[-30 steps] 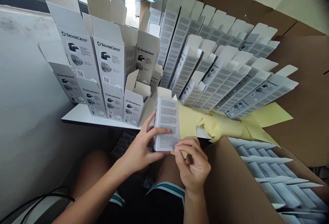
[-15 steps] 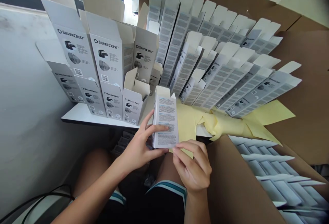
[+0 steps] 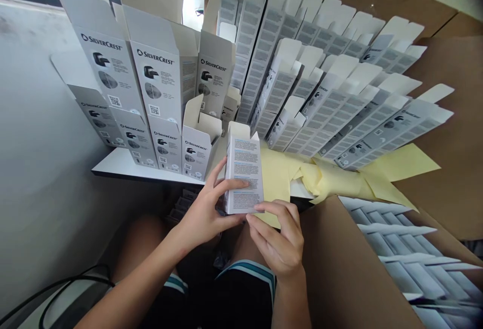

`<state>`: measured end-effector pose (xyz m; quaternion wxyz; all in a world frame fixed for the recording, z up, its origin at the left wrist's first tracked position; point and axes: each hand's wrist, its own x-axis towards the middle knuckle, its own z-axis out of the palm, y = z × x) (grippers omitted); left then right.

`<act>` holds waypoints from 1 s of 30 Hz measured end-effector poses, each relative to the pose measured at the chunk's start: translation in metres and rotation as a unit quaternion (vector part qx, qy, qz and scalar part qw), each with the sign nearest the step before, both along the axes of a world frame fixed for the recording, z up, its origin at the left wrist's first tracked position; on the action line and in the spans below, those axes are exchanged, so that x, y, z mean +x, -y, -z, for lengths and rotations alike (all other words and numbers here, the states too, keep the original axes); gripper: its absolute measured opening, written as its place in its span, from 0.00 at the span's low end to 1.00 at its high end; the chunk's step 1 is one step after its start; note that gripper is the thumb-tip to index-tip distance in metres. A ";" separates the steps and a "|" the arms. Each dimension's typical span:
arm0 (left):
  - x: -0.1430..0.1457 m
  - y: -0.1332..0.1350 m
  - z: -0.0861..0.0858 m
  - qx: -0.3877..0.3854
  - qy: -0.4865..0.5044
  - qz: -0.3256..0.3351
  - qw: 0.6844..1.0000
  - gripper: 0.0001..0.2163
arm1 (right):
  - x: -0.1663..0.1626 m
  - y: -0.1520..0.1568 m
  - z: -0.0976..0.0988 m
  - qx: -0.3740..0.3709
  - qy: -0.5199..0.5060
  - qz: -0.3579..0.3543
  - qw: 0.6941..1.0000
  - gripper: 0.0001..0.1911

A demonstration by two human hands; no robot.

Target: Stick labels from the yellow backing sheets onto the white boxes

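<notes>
My left hand (image 3: 206,206) is closed around the left side of a small white cardboard box (image 3: 243,168), its index finger across the printed front and its thumb under the lower edge. Blue headings and lines of small print cover the face turned to me. A flap stands up at the box's far end. My right hand (image 3: 277,233) pinches the lower right corner, with the index fingertip on the face and the thumb just below the edge. Whether anything thin lies under those fingertips, I cannot make out.
Open SilverCrest boxes (image 3: 160,77) stand stacked at the left on a white shelf (image 3: 113,165). Rows of similar boxes (image 3: 324,102) lean at the back right. Yellow paper (image 3: 335,178) lies along the shelf. At my right is a brown carton (image 3: 328,253) packed with white boxes (image 3: 415,248).
My right hand has shifted slightly left, its index fingertip now resting on the box's lower right face and its thumb nearer the underside. The left hand keeps its hold. The view has tilted slightly.
</notes>
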<state>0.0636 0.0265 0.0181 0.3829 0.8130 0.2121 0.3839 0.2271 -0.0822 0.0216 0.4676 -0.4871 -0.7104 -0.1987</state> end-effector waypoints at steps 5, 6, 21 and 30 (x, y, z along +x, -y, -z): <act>-0.003 0.000 -0.001 -0.021 0.002 0.003 1.000 0.24 | 0.006 0.004 -0.004 -0.048 0.021 -0.030 0.998 0.15; -0.004 0.000 -0.001 -0.023 0.003 0.005 1.000 0.24 | 0.007 0.005 -0.005 -0.066 0.015 -0.052 0.996 0.14; -0.003 0.013 -0.004 -0.045 0.003 0.049 0.998 0.25 | 0.009 -0.003 0.008 -0.007 -0.057 -0.036 0.998 0.14; -0.001 0.007 0.002 0.052 0.074 0.101 0.991 0.22 | 0.026 -0.002 0.026 -0.203 -0.263 -0.141 0.933 0.49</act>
